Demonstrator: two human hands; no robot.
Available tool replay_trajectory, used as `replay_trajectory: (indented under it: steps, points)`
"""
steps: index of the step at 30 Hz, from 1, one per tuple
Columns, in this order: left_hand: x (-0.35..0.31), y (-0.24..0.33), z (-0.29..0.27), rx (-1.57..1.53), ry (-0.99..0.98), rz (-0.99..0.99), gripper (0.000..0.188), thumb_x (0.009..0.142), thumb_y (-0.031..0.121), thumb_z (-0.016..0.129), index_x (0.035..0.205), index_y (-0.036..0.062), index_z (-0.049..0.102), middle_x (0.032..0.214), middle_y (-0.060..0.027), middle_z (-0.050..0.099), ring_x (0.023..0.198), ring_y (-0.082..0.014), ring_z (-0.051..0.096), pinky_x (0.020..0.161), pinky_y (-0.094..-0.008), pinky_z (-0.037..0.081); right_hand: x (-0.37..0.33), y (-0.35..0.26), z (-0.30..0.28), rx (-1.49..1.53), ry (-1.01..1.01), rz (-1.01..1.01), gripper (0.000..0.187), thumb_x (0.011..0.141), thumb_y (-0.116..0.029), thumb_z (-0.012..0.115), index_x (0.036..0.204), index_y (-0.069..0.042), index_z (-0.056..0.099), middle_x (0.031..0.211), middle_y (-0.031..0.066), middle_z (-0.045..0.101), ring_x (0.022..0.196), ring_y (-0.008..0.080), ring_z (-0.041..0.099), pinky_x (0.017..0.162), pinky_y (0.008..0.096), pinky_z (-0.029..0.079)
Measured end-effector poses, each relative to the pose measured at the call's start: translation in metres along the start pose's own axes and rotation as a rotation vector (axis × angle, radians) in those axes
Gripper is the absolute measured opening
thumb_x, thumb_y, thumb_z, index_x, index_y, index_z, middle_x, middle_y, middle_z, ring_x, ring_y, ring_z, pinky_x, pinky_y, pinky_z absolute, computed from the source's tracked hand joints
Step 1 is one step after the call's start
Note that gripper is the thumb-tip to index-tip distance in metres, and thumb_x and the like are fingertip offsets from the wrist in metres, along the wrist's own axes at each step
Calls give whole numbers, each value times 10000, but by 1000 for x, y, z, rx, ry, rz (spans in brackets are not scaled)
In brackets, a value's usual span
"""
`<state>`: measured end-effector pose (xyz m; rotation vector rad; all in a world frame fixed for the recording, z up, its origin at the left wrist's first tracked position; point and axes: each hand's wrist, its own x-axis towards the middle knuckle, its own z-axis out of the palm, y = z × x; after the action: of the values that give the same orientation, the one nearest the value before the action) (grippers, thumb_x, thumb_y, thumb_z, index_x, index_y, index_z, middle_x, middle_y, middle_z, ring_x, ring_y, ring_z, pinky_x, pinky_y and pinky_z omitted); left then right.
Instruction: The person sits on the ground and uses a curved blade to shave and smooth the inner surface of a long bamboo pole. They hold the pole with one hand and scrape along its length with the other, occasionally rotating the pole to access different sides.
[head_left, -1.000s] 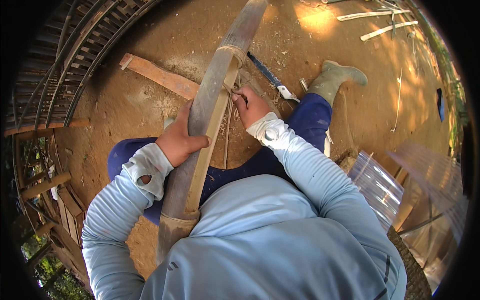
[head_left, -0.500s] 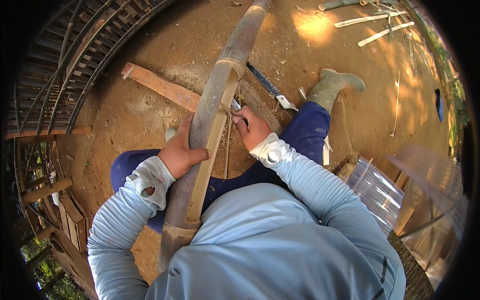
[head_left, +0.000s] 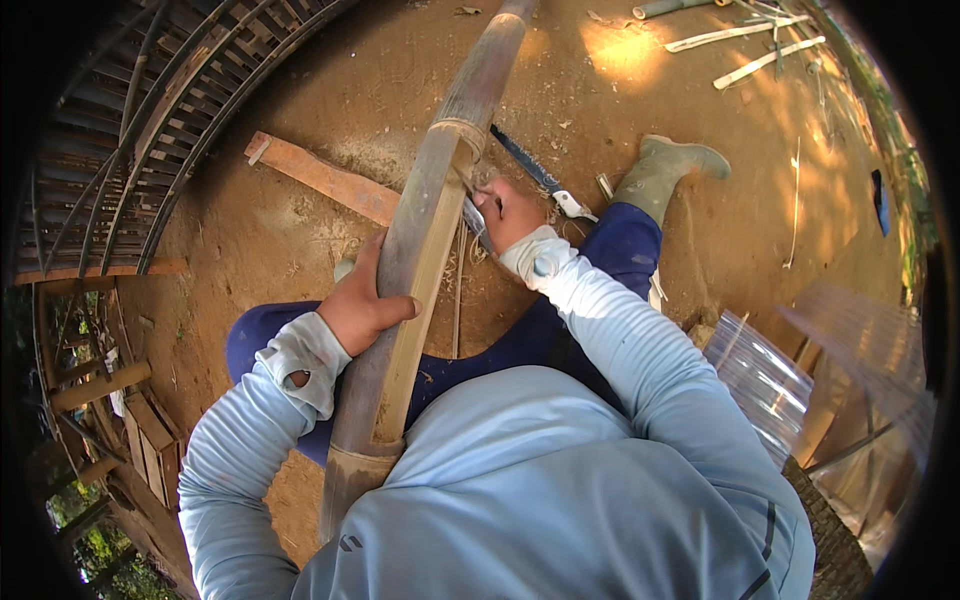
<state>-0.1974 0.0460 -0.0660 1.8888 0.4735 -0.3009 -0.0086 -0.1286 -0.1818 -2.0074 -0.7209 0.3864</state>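
A thick grey-brown bamboo pole (head_left: 400, 250) slants from my lap away to the top of the view. A long pale slot with straight edges (head_left: 418, 330) runs along it between two joints. My left hand (head_left: 362, 305) is wrapped over the pole's left side, with the thumb lying across beside the slot. Just right of the slot's far end, my right hand (head_left: 508, 215) is closed on a knife, whose grey blade (head_left: 474, 218) shows below the fingers. A thin sliver (head_left: 463, 182) lies between that hand and the pole; whether it is held I cannot tell.
A saw with a pale handle (head_left: 572, 204) lies on the dirt beyond my right hand. An orange-brown board (head_left: 325, 178) lies left of the pole. Slatted bamboo racks (head_left: 150, 130) stand at the left, clear corrugated sheets (head_left: 760, 385) at the right, and split bamboo strips (head_left: 768, 64) far right.
My right hand has shifted slightly right and farther along the pole, turning so more of the blade shows. My left hand and the pole stay nearly in place.
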Motion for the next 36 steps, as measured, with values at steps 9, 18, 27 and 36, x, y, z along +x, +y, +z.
replay_trajectory:
  steps: [9,18,27,36]
  points:
    - [-3,1,0,20,2,-25,1075,748,261,774,1571,-61,162,1370,-294,553,1252,-360,579,1082,-382,432,2,6,-1,-52,-7,27,302,1035,-336,573,1158,-66,623,965,238,701,941,434,687,803,457,522]
    - [-3,-1,1,-22,-9,-20,1084,738,265,775,1567,-83,169,1377,-282,554,1276,-341,562,1108,-360,404,16,10,-13,-64,20,115,319,1013,-345,603,1170,-70,638,1014,231,704,957,415,688,821,448,521]
    - [-2,-5,0,-261,-56,-56,1043,742,192,759,1568,-83,187,1381,-232,541,1276,-305,535,1105,-363,399,-79,-39,-5,90,-196,-12,263,1037,-275,578,1199,-69,605,1048,215,706,986,427,682,820,446,523]
    - [-1,0,3,-266,-61,-82,1039,725,168,741,1573,-69,191,1382,-225,527,1268,-307,527,1102,-370,397,-49,-29,-13,34,-163,16,245,1037,-256,583,1162,-46,602,971,223,707,916,426,687,783,462,525]
